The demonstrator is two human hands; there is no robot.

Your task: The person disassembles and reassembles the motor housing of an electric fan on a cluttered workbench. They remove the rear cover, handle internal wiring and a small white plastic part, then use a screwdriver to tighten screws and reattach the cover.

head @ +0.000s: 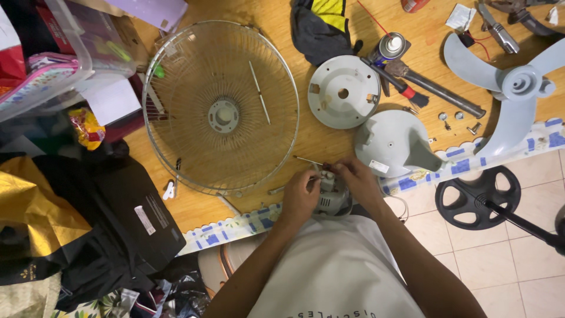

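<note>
Both of my hands close around a small grey fan motor (331,193) at the near edge of the wooden mat. My left hand (299,197) grips its left side, fingers curled at the top. My right hand (359,182) covers the right side, with fingertips pinching at the motor's top end. A thin metal shaft (307,160) pokes out to the upper left of the motor. What the fingertips pinch is too small to tell.
A round wire fan guard (220,106) lies to the left. Two grey motor housing shells (343,91) (395,143) lie ahead. A hammer (435,88), spray can (388,47), loose screws (458,121) and fan blade (518,88) are at right. A black fan base (477,197) stands on the tiled floor.
</note>
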